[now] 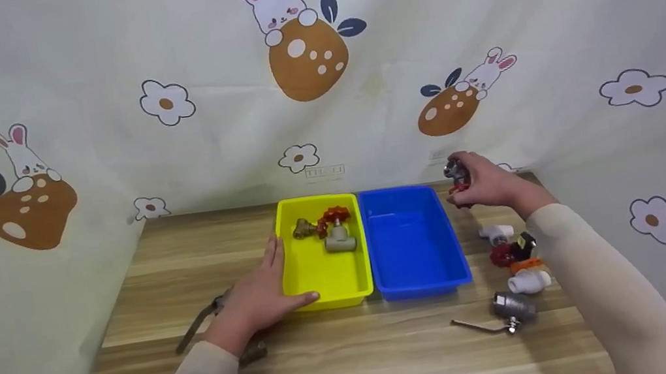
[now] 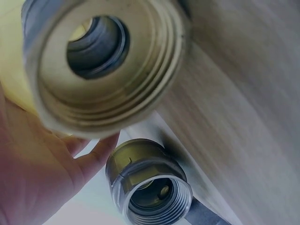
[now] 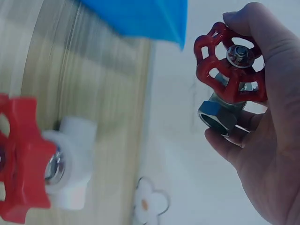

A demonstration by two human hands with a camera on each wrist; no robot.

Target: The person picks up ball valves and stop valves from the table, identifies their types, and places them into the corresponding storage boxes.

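Observation:
At the back right my right hand [image 1: 487, 182] grips a metal valve [image 1: 454, 170] with a red handwheel; in the right wrist view the thumb lies at the handwheel [image 3: 229, 65] and fingers curl behind the steel body [image 3: 218, 116]. My left hand [image 1: 256, 302] rests at the near left corner of the yellow bin [image 1: 330, 301], fingers straight along its side and thumb stretched at the front rim. Inside that bin lie a brass valve [image 1: 303, 228] and a grey valve [image 1: 340, 242], both with red handwheels. Beside it the blue bin [image 1: 411, 248] holds nothing.
Right of the blue bin several valves form a row, among them a white plastic valve [image 1: 529, 282] and a steel ball valve [image 1: 514, 306] with a lever. Partly under my left arm lie a lever-handled valve [image 1: 198, 324] and a brass fitting [image 1: 253, 353]. A printed cloth [image 1: 222, 151] hangs behind.

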